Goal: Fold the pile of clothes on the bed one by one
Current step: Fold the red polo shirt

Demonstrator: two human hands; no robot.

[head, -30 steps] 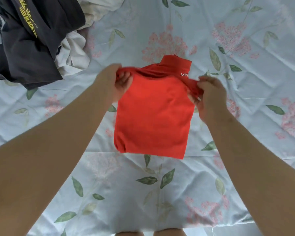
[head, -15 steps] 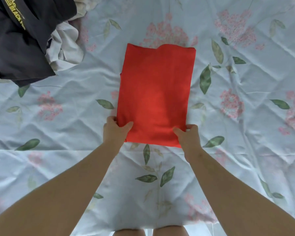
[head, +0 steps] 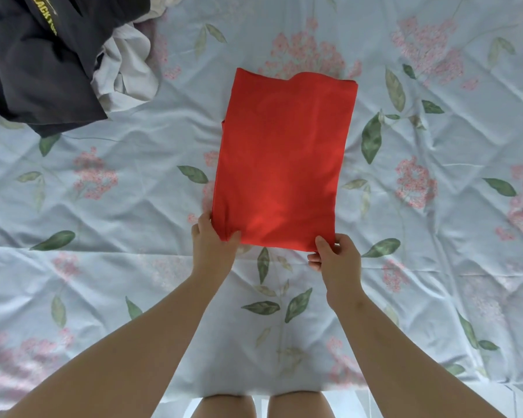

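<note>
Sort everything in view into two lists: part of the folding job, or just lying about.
Job: flat-folded red fabric garment, pinched at its near corners by left hand and right hand; crumpled dark grey garment and crumpled white garment.
Lying about: pale blue floral bedsheet.

Single head view, steep downward, close over bed (head: 435,267).

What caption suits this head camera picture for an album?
Left hand and right hand pinch the near corners of a folded red shirt on a flowered bedsheet, dark clothes heaped nearby.
</note>
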